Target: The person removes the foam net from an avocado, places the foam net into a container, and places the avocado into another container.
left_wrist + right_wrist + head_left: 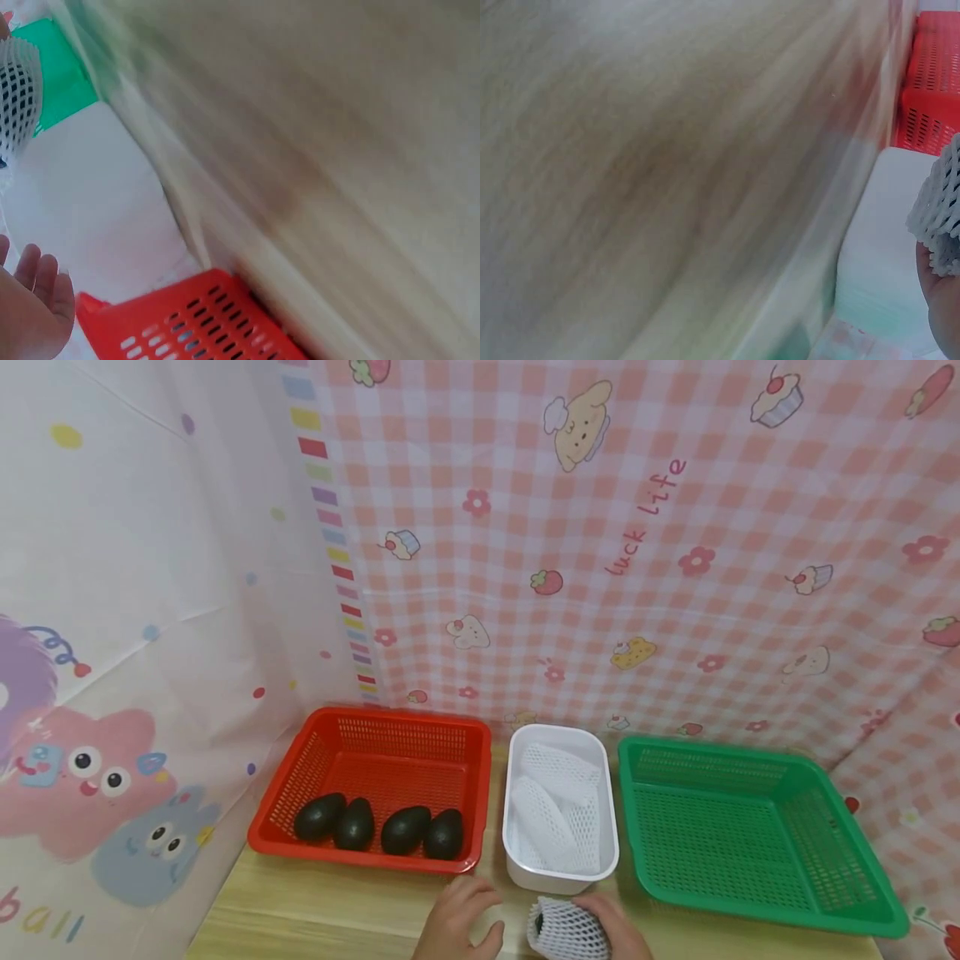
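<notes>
My right hand [618, 928] grips an avocado in a white foam net sleeve [570, 930] at the front of the table. A bit of the dark fruit shows at the sleeve's left end. To the left, my left hand [459, 922] is apart from the sleeve, its fingers loosely bent around nothing. In the left wrist view the left hand [34, 307] also holds nothing, and the netted avocado [16, 101] is away from it. The right wrist view shows the foam sleeve [943, 202] against the right hand [946, 311]; much of both is cut off.
A red basket [360, 858] on the left contains several bare dark avocados [406, 830]. In the middle, a white bin [551, 883] holds flat foam net sleeves [542, 822]. On the right stands a green basket [757, 906]. Patterned cloth [480, 552] hangs behind them.
</notes>
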`<act>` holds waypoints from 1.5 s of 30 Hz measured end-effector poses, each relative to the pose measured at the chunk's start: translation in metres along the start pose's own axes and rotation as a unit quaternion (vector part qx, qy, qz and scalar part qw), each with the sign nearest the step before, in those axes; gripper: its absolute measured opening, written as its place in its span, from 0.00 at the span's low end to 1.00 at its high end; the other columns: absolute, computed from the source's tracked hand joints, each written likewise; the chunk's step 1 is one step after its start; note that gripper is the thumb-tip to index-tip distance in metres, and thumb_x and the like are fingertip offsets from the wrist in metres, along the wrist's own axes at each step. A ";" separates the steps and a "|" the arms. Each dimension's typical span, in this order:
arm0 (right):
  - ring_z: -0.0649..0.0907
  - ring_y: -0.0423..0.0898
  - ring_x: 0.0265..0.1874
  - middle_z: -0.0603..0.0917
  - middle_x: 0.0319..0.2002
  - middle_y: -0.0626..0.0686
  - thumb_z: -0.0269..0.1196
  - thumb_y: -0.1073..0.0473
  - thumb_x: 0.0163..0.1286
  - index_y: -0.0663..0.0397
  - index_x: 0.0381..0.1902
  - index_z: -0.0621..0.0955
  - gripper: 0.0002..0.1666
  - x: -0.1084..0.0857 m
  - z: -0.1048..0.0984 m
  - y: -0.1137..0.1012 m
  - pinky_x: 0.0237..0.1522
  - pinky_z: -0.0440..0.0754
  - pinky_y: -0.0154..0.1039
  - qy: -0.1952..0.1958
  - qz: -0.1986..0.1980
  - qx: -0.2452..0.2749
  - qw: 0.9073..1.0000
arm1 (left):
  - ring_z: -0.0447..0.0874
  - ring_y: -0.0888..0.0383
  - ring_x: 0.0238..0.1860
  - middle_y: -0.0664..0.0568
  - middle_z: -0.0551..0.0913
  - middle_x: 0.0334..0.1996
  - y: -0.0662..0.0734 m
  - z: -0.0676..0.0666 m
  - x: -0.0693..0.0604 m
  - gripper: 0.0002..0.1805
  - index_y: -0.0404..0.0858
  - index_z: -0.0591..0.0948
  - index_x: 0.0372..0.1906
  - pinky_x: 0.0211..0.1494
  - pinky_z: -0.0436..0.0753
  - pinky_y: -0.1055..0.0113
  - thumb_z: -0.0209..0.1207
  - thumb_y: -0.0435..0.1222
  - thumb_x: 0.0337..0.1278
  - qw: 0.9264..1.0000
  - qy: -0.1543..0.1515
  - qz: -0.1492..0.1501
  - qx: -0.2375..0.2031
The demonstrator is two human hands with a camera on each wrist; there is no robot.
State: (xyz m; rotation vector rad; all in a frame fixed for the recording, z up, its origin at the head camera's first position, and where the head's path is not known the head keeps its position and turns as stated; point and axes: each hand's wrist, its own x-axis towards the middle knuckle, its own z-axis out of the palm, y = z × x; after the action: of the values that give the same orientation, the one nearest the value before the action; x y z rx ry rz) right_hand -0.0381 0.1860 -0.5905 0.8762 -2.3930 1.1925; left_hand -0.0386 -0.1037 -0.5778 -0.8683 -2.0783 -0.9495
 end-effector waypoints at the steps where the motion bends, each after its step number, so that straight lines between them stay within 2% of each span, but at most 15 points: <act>1: 0.79 0.36 0.50 0.81 0.51 0.52 0.87 0.51 0.34 0.54 0.58 0.80 0.50 -0.002 0.004 0.006 0.45 0.80 0.34 -0.001 -0.011 0.006 1.000 | 0.83 0.55 0.45 0.52 0.86 0.43 0.001 0.002 -0.002 0.17 0.40 0.87 0.44 0.52 0.80 0.64 0.72 0.33 0.42 1.000 -0.007 -0.002 -0.001; 4: 0.78 0.34 0.51 0.80 0.53 0.48 0.87 0.45 0.41 0.49 0.61 0.79 0.49 -0.008 0.014 0.024 0.47 0.77 0.30 -0.005 -0.036 0.019 0.999 | 0.83 0.56 0.45 0.52 0.87 0.43 0.003 0.009 -0.009 0.16 0.39 0.88 0.44 0.52 0.79 0.66 0.73 0.33 0.47 1.000 -0.027 -0.013 -0.010; 7: 0.78 0.35 0.50 0.78 0.53 0.45 0.85 0.42 0.45 0.45 0.63 0.77 0.49 -0.015 0.024 0.037 0.48 0.76 0.28 -0.012 -0.045 0.028 0.999 | 0.83 0.57 0.46 0.53 0.87 0.44 0.006 0.016 -0.014 0.16 0.40 0.88 0.46 0.53 0.79 0.67 0.74 0.32 0.49 0.997 -0.053 -0.043 -0.029; 14: 0.78 0.34 0.48 0.80 0.51 0.45 0.86 0.42 0.43 0.47 0.60 0.79 0.47 -0.020 0.035 0.034 0.48 0.77 0.27 -0.025 -0.003 0.025 0.999 | 0.83 0.60 0.45 0.55 0.85 0.41 0.011 0.025 -0.022 0.14 0.41 0.89 0.46 0.50 0.81 0.68 0.73 0.31 0.52 0.986 -0.117 -0.099 -0.064; 17: 0.79 0.36 0.48 0.80 0.50 0.48 0.86 0.43 0.43 0.51 0.58 0.79 0.47 -0.018 0.035 0.029 0.48 0.78 0.29 -0.031 -0.016 0.010 0.999 | 0.82 0.62 0.44 0.56 0.85 0.40 0.011 0.024 -0.024 0.10 0.41 0.89 0.46 0.49 0.81 0.68 0.70 0.31 0.58 0.977 -0.158 -0.126 -0.074; 20: 0.79 0.38 0.49 0.81 0.50 0.51 0.85 0.43 0.45 0.56 0.57 0.79 0.46 -0.016 0.035 0.025 0.49 0.79 0.31 -0.041 -0.034 -0.005 0.999 | 0.81 0.63 0.44 0.57 0.85 0.40 0.009 0.023 -0.025 0.08 0.41 0.88 0.46 0.49 0.81 0.66 0.66 0.33 0.64 0.962 -0.200 -0.159 -0.094; 22: 0.80 0.39 0.50 0.81 0.50 0.52 0.85 0.44 0.46 0.58 0.57 0.79 0.45 -0.016 0.034 0.021 0.49 0.80 0.33 -0.050 -0.032 -0.014 0.998 | 0.81 0.64 0.44 0.56 0.85 0.40 0.009 0.022 -0.025 0.09 0.40 0.88 0.47 0.49 0.81 0.66 0.65 0.34 0.65 0.955 -0.217 -0.174 -0.102; 24: 0.80 0.38 0.50 0.81 0.52 0.52 0.84 0.43 0.47 0.58 0.58 0.79 0.46 -0.016 0.032 0.017 0.49 0.81 0.35 -0.064 -0.010 -0.017 0.998 | 0.81 0.63 0.44 0.56 0.85 0.41 0.009 0.022 -0.025 0.09 0.39 0.88 0.47 0.49 0.81 0.66 0.66 0.33 0.64 0.953 -0.224 -0.176 -0.105; 30: 0.81 0.39 0.53 0.81 0.57 0.51 0.82 0.37 0.51 0.57 0.63 0.77 0.49 -0.012 0.017 0.003 0.52 0.84 0.41 -0.131 0.080 -0.017 0.988 | 0.79 0.65 0.40 0.55 0.83 0.37 0.010 0.023 -0.020 0.12 0.37 0.88 0.46 0.45 0.78 0.72 0.70 0.32 0.57 0.958 -0.226 -0.153 -0.090; 31: 0.81 0.38 0.54 0.81 0.57 0.50 0.82 0.36 0.51 0.52 0.65 0.77 0.50 -0.014 0.017 0.007 0.53 0.84 0.41 -0.135 0.088 -0.015 0.987 | 0.79 0.66 0.40 0.55 0.83 0.36 0.010 0.023 -0.019 0.12 0.37 0.88 0.46 0.44 0.77 0.74 0.70 0.32 0.56 0.959 -0.225 -0.149 -0.090; 35: 0.81 0.38 0.53 0.82 0.55 0.50 0.83 0.39 0.50 0.51 0.64 0.78 0.48 -0.016 0.011 0.013 0.51 0.84 0.39 -0.133 0.077 -0.016 0.988 | 0.79 0.65 0.40 0.54 0.83 0.36 0.010 0.023 -0.016 0.14 0.36 0.88 0.46 0.45 0.77 0.75 0.73 0.30 0.53 0.962 -0.212 -0.140 -0.101; 37: 0.82 0.37 0.51 0.83 0.54 0.49 0.83 0.40 0.49 0.51 0.63 0.78 0.47 -0.016 0.009 0.014 0.49 0.84 0.38 -0.129 0.076 -0.017 0.989 | 0.80 0.65 0.42 0.54 0.84 0.38 0.011 0.023 -0.014 0.14 0.35 0.88 0.47 0.46 0.79 0.74 0.73 0.30 0.53 0.959 -0.215 -0.145 -0.112; 38: 0.82 0.36 0.50 0.83 0.53 0.50 0.83 0.41 0.49 0.56 0.61 0.79 0.46 -0.014 0.005 0.010 0.47 0.84 0.38 -0.134 0.078 -0.018 0.988 | 0.80 0.65 0.42 0.54 0.84 0.39 0.011 0.023 -0.013 0.15 0.35 0.88 0.47 0.47 0.79 0.73 0.73 0.30 0.53 0.957 -0.218 -0.150 -0.118; 41: 0.82 0.35 0.49 0.83 0.53 0.48 0.83 0.41 0.51 0.56 0.61 0.79 0.45 -0.013 0.001 0.008 0.47 0.83 0.37 -0.150 0.098 -0.011 0.984 | 0.81 0.63 0.45 0.52 0.85 0.42 0.013 0.022 -0.008 0.16 0.34 0.88 0.48 0.51 0.81 0.70 0.73 0.29 0.53 0.948 -0.237 -0.165 -0.136; 45: 0.82 0.35 0.50 0.83 0.53 0.48 0.83 0.43 0.51 0.57 0.60 0.80 0.44 -0.012 -0.002 0.010 0.49 0.83 0.36 -0.149 0.080 0.005 0.986 | 0.82 0.60 0.50 0.48 0.85 0.47 0.014 0.023 -0.003 0.20 0.34 0.87 0.52 0.55 0.82 0.67 0.74 0.29 0.51 0.940 -0.257 -0.173 -0.145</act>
State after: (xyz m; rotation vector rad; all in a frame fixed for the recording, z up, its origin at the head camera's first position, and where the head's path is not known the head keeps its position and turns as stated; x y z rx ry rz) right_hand -0.0356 0.1968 -0.6022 0.9397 -2.7437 1.2041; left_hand -0.0328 -0.0791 -0.5871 -0.9993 -2.6441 -1.3540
